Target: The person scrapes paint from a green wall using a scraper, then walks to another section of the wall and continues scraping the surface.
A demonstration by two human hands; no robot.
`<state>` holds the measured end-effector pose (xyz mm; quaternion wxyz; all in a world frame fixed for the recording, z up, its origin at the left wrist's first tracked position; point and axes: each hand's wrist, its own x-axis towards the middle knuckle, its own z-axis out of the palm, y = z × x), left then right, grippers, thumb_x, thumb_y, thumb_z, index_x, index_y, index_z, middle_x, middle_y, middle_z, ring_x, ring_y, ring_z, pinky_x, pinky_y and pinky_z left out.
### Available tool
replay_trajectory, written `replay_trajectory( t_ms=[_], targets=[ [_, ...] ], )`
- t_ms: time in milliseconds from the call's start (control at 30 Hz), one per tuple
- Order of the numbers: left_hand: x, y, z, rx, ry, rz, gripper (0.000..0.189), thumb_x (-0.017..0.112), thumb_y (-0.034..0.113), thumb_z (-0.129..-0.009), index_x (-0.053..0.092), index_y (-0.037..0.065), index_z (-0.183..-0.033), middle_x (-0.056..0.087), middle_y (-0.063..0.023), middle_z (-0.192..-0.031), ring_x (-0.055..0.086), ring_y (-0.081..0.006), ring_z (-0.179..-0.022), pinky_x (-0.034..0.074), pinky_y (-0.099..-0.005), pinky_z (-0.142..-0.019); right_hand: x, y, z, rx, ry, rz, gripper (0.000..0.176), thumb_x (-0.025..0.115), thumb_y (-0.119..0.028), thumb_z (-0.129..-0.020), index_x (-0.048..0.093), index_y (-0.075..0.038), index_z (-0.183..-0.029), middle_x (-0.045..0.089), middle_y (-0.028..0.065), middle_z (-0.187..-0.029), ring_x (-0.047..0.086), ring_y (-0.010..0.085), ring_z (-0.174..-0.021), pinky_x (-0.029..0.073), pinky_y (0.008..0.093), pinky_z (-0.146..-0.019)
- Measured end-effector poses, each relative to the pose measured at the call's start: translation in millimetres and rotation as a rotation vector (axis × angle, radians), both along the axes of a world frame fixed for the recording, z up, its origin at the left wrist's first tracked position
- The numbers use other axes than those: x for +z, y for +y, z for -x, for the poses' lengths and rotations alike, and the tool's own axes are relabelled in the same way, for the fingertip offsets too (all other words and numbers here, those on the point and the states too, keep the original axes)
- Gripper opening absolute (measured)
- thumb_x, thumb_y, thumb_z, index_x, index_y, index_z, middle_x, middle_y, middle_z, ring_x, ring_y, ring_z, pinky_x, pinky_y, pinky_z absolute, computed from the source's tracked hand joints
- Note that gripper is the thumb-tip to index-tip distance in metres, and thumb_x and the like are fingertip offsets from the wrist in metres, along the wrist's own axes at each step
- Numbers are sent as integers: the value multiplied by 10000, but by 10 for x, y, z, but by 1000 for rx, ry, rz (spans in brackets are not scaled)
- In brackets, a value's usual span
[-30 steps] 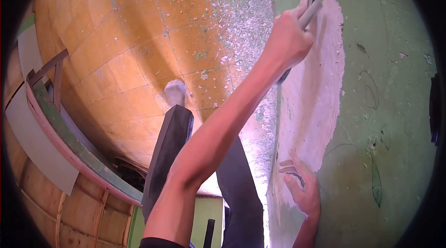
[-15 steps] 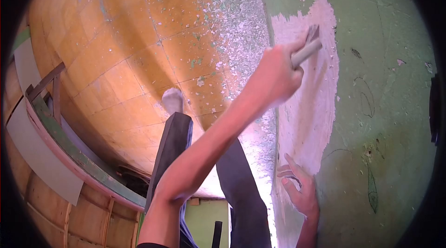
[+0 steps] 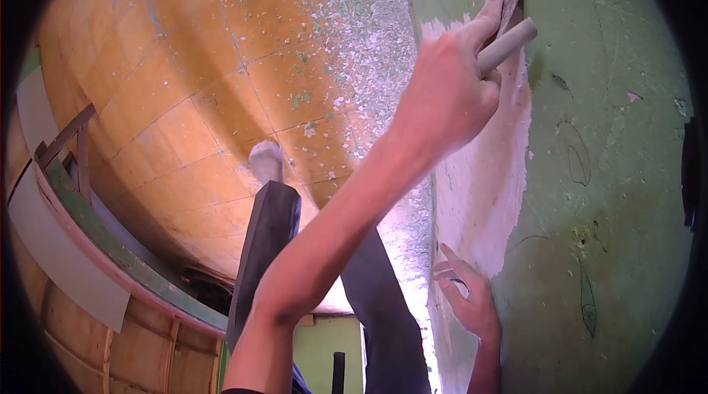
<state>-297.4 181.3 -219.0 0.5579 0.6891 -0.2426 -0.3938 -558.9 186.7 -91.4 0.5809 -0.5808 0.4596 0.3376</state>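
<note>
My left hand (image 3: 453, 91) reaches across from the lower left, its fingers closed round a scraper (image 3: 509, 46) with a grey round handle. One finger lies stretched along the flat blade, which is at the upper edge of a bare pale patch (image 3: 479, 195) in the green painted wall (image 3: 612, 136). Part of the grip is hidden by the hand. Lower down, my right hand (image 3: 472, 305) rests by the bottom of the pale patch, fingers apart and slightly bent, holding nothing.
Paint flakes (image 3: 361, 32) are strewn over the orange tiled floor (image 3: 199, 77) along the wall's foot. My legs (image 3: 265, 246) stretch out below. To the left stand a curved green-and-pink wooden edge (image 3: 125, 246) and wooden panels (image 3: 140, 350).
My left hand has moved up and slightly right with the scraper, from inside the pale patch to its top edge. My right hand keeps its place on the wall.
</note>
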Motion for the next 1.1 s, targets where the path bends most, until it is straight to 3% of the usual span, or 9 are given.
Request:
replay_trajectory(
  t_ms=[200,300,433,533,633,733,800,1033,1100],
  targets=[
    [328,337,733,12,118,-18,823,522,-69,-740,398,171,-1517,682,-262,-946,684,-405,-772,538,-428,-744,22,48,60,-40,-1,19,528,575,-115,-941,477,-62,-1457,689,178,-1089,681,241,-983,503,361,-914],
    [193,114,198,-19,-24,-124,824,525,-63,-745,382,177,-1521,673,-274,-933,676,-423,-785,530,-439,-745,-6,62,36,-20,22,-4,519,576,-118,-945,483,-62,-1453,689,178,-1090,679,244,-989,501,362,-917],
    [353,235,451,13,119,-22,679,542,-45,-748,504,83,-1413,641,-303,-903,626,-483,-799,523,-497,-742,-33,19,50,22,44,30,516,568,-119,-949,481,-72,-1456,690,166,-1095,673,247,-999,494,356,-923],
    [361,242,464,51,24,48,844,532,-61,-742,390,240,-1518,664,-286,-900,673,-433,-784,525,-446,-739,12,44,104,30,48,35,518,565,-119,-951,477,-77,-1459,691,158,-1099,672,247,-1002,491,354,-925],
    [275,-109,-326,19,86,-189,689,563,-5,-756,547,184,-1418,676,-254,-838,654,-307,-655,524,-409,-704,-14,74,32,30,62,-2,520,566,-117,-949,475,-72,-1460,690,162,-1101,672,249,-1003,490,358,-929],
    [77,-103,-321,78,-17,-105,639,570,18,-753,585,154,-1377,666,-254,-826,617,-256,-639,519,-393,-712,-48,50,63,36,55,5,521,566,-119,-949,473,-63,-1458,689,168,-1105,670,250,-1002,487,360,-934],
    [268,117,28,-48,-88,-17,692,507,-55,-709,576,112,-1377,680,-245,-1075,686,-394,-906,536,-440,-911,-35,39,65,4,39,31,522,565,-119,-949,471,-58,-1459,689,171,-1110,669,248,-998,486,358,-935],
    [-10,-189,-495,20,67,-214,672,504,-34,-780,531,158,-1423,671,-203,-1197,715,-341,-911,579,-346,-798,-99,73,106,35,53,-25,523,560,-104,-944,471,-54,-1457,696,178,-1098,669,251,-1018,480,350,-944],
    [-103,-136,-259,74,197,-209,451,589,32,-805,609,19,-1255,677,-158,-796,654,-220,-671,527,-387,-614,-58,48,72,17,66,6,522,559,-107,-944,473,-53,-1455,699,178,-1091,670,259,-1024,478,352,-945]
  ],
)
